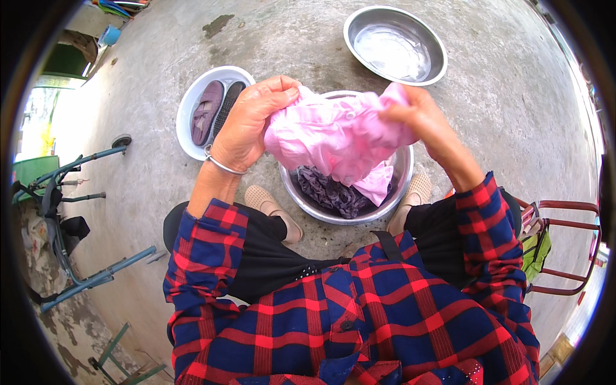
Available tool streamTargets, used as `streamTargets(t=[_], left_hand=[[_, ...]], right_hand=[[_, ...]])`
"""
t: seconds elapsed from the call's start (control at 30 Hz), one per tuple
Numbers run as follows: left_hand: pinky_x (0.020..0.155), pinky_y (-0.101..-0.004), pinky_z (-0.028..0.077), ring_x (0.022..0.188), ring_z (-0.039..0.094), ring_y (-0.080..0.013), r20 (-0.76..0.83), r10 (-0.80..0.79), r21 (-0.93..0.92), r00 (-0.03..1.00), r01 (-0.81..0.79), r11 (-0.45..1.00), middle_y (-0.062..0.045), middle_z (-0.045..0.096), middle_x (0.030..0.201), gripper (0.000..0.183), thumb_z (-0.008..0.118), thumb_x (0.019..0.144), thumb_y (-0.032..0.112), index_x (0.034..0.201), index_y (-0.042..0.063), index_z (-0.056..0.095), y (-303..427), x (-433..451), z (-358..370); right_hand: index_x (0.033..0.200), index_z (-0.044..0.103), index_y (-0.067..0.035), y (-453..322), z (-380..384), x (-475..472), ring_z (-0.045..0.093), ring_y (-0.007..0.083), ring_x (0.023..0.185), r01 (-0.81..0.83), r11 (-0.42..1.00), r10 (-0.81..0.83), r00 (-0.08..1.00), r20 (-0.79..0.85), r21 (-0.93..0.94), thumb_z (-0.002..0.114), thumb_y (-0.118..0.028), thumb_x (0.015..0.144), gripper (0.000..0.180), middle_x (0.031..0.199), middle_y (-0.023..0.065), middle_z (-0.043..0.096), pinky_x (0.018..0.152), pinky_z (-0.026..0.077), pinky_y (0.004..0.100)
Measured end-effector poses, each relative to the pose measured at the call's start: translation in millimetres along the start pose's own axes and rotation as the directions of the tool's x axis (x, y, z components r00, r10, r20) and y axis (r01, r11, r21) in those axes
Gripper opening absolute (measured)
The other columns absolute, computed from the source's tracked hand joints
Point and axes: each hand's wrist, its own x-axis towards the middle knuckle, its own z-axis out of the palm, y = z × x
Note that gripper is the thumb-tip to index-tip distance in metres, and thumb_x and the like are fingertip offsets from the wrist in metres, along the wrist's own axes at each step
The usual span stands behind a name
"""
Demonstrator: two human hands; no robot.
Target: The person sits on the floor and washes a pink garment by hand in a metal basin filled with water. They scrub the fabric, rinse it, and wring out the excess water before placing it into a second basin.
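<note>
Both my hands hold up a pink garment [332, 130] with small round buttons, stretched between them. My left hand [255, 115], with a silver bangle at the wrist, pinches its left end between thumb and fingers. At the other end my right hand [414, 115] grips the bunched cloth; it is blurred. Beneath the garment stands a metal basin [346, 220] on the floor between my feet. Inside lie a crumpled dark purple cloth [332, 192] and a piece of pink cloth [377, 184]. The held garment hides the basin's far part.
A white tub [185, 130] with a purple shoe [207, 113] and a dark sole stands left. Beyond, at the upper right, is another metal basin [353, 50]. A blue metal frame [91, 284] lies at left; a dark red tubular frame [570, 204] with a green bag [535, 252] stands right.
</note>
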Motion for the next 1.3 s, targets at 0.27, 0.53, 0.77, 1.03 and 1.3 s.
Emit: streamTargets(t=[0.27, 0.53, 0.77, 1.03, 1.3], left_hand=[[0.068, -0.0202, 0.045, 0.074, 0.056, -0.0081, -0.012, 0.006, 0.116, 1.000, -0.004, 0.993, -0.003, 0.060, 0.083, 0.010, 0.055, 0.084, 0.007, 0.091, 0.000, 0.057, -15, 4, 5], [0.063, -0.0172, 0.043, 0.070, 0.055, -0.0047, -0.060, -0.020, 0.217, 0.998, 0.032, 0.976, -0.001, 0.059, 0.081, 0.012, 0.054, 0.086, 0.012, 0.093, 0.003, 0.057, -21, 4, 6], [0.067, -0.0208, 0.044, 0.076, 0.055, -0.0061, 0.027, -0.087, 0.398, 0.996, 0.069, 0.915, 0.000, 0.059, 0.088, 0.037, 0.054, 0.088, 0.035, 0.108, 0.004, 0.057, -7, 1, 16], [0.078, -0.0263, 0.040, 0.090, 0.051, -0.0130, 0.047, 0.056, 0.522, 0.997, -0.072, 0.850, -0.001, 0.051, 0.091, 0.035, 0.069, 0.076, 0.028, 0.096, 0.000, 0.065, -4, -4, 24], [0.091, -0.0268, 0.033, 0.094, 0.051, -0.0120, 0.044, 0.017, 0.488, 0.999, -0.037, 0.872, -0.001, 0.054, 0.090, 0.031, 0.064, 0.081, 0.025, 0.101, 0.002, 0.063, 2, -5, 20]], right_hand=[[0.090, 0.059, -0.001, 17, 15, -9, 0.055, 0.0294, 0.094, 0.443, 0.631, -0.491, 0.864, 0.115, -0.637, 0.063, -0.014, 0.071, 0.024, 0.103, 0.0160, 0.056, 0.077, 0.045, 0.0396], [0.078, 0.056, 0.002, 8, 35, -8, 0.054, 0.0214, 0.071, 0.509, 0.834, -0.488, 0.860, 0.147, -0.211, 0.064, -0.014, 0.076, 0.017, 0.076, 0.0104, 0.057, 0.066, 0.043, 0.0313], [0.074, 0.054, -0.004, -7, 18, -10, 0.048, 0.0045, 0.068, -0.055, 0.815, -0.116, 0.959, 0.257, 0.576, 0.056, -0.012, 0.082, 0.011, 0.076, -0.0028, 0.052, 0.063, 0.039, 0.0184], [0.082, 0.051, -0.004, 4, 18, -3, 0.050, 0.0057, 0.072, -0.161, 0.608, -0.107, 0.954, 0.282, 0.778, 0.052, -0.015, 0.089, 0.013, 0.079, 0.0004, 0.052, 0.067, 0.043, 0.0194], [0.079, 0.053, -0.003, 4, 23, -1, 0.052, 0.0055, 0.070, -0.147, 0.615, -0.083, 0.965, 0.248, 0.775, 0.052, -0.010, 0.088, 0.012, 0.077, 0.0009, 0.054, 0.066, 0.045, 0.0189]])
